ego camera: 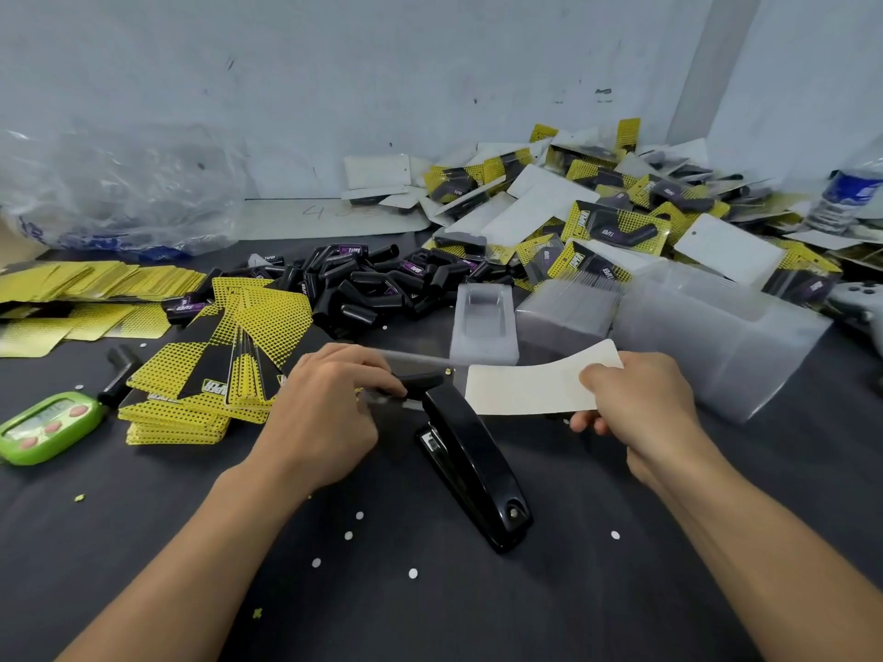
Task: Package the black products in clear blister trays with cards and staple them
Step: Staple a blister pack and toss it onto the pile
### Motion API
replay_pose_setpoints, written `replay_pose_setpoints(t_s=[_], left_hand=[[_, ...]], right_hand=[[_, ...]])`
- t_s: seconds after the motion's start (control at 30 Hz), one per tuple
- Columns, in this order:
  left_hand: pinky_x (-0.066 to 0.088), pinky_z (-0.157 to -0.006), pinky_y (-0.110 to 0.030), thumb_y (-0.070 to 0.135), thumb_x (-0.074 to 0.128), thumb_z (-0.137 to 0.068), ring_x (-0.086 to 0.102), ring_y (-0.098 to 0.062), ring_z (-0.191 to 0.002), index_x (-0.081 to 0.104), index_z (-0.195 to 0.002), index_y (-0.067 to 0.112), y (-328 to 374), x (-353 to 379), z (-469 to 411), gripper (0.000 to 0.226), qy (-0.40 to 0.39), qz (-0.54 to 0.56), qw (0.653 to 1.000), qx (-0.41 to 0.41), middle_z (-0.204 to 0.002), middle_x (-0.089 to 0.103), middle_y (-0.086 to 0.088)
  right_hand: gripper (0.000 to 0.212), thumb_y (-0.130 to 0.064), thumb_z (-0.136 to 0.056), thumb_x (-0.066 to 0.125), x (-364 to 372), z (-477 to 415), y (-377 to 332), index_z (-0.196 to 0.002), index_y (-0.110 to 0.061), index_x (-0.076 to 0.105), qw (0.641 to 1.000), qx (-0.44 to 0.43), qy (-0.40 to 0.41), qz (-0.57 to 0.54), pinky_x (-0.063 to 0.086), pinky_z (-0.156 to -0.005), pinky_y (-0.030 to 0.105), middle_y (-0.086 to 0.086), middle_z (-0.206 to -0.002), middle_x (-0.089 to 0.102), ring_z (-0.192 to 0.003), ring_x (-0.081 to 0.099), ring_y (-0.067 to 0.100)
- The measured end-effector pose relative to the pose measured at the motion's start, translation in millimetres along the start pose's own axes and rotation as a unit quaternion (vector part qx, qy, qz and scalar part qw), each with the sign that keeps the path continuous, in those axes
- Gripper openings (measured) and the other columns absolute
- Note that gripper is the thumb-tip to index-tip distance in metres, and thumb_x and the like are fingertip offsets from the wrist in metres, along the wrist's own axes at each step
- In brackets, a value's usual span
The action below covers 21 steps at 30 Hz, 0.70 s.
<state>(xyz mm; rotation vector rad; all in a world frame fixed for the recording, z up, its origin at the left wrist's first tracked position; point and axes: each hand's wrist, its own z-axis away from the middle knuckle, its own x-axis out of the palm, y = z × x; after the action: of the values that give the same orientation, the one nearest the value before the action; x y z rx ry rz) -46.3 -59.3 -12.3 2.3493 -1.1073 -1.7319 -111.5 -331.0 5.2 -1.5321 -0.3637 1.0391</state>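
Note:
My right hand pinches the right end of a card, its white back facing up, held flat over the nose of the black stapler. My left hand grips the left end of the same package, where a clear blister tray edge and a black product show under my fingers. Loose black products are heaped behind. Yellow-and-black cards lie fanned at the left. Stacks of clear blister trays stand at the right.
Finished packages pile up at the back right against the wall. A green timer sits at the left edge. A crumpled plastic bag lies back left, a water bottle far right. Paper punch dots dot the dark cloth.

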Motion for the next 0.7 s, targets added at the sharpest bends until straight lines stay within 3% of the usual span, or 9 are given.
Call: replay_pose_setpoints(t_s=[0.23,0.5,0.7], left_hand=[[0.037,-0.088,-0.024,0.017,0.08,-0.085,0.049,-0.003,-0.099,0.083,-0.097,0.028,11.8,10.4,-5.6,0.016,-0.017,0.04,0.999,0.033,-0.095,0.065,0.022],[0.041,-0.092,-0.029,0.019,0.084,-0.083,0.054,-0.001,-0.096,0.084,-0.092,0.033,4.7,4.6,-6.6,0.016,-0.034,0.073,0.996,0.041,-0.091,0.069,0.024],[0.047,-0.094,-0.039,0.016,0.085,-0.082,0.054,0.0,-0.098,0.085,-0.088,0.03,5.9,2.1,-5.8,0.015,-0.034,0.07,0.995,0.067,-0.089,0.072,0.02]], right_hand=[[0.022,-0.001,-0.081,0.05,-3.5,-6.7,0.8,-0.082,-0.003,0.072,0.999,0.019,-0.039,-0.002,0.034,-0.034,0.021,0.01,-0.056,0.07,-0.037,0.057,0.019],[0.021,0.002,-0.081,0.05,1.2,-9.3,5.1,-0.079,-0.001,0.07,0.998,0.046,-0.034,-0.041,0.035,-0.036,0.024,0.016,-0.058,0.07,-0.038,0.056,0.019],[0.025,-0.002,-0.08,0.047,10.7,-2.1,9.4,-0.078,-0.009,0.072,0.998,0.033,-0.007,-0.053,0.042,-0.048,0.031,0.011,-0.058,0.072,-0.052,0.063,0.027]])
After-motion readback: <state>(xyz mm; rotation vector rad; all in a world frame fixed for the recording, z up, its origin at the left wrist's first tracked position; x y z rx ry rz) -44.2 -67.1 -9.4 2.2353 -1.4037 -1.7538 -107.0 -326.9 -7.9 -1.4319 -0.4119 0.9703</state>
